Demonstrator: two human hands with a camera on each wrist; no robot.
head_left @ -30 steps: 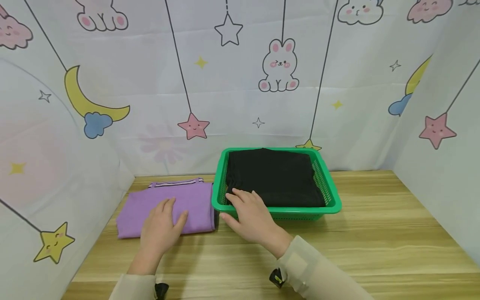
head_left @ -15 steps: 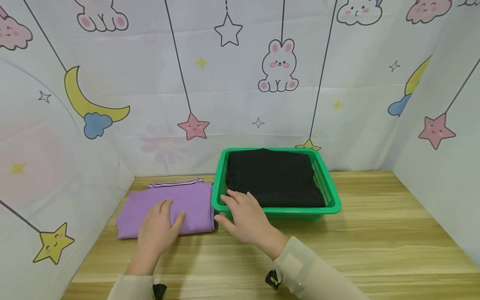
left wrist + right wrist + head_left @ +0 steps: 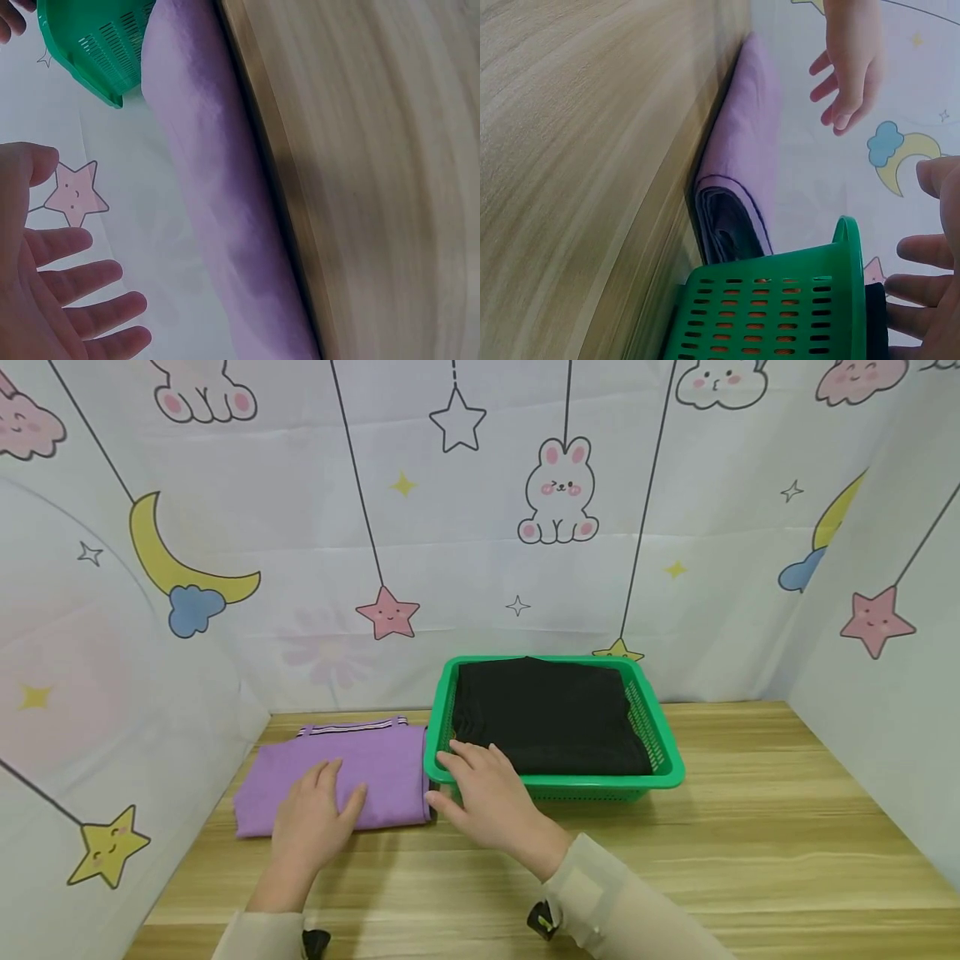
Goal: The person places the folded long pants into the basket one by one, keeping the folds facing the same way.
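A folded purple garment (image 3: 375,772) with a black-and-white striped trim lies at the left of the table. Its dark inner layers show at the folded end in the right wrist view. Over its front part hovers my left hand (image 3: 311,818), fingers spread and apart from the cloth. To the garment's right stands a green plastic basket (image 3: 663,752) holding folded black cloth (image 3: 547,714). My right hand (image 3: 491,797) hangs over the basket's near left corner, its fingers extended and holding nothing. Whether any fingertip touches the black cloth, I cannot tell.
The wooden table (image 3: 750,827) stretches in front of the basket and to its right. White printed fabric (image 3: 465,560) with stars, moons and a rabbit encloses the back and both sides. A dark strap piece (image 3: 542,920) hangs at the right wrist.
Both hands have drifted slightly to the left, the right hand a bit more. The garment, basket and black cloth have stayed in place.
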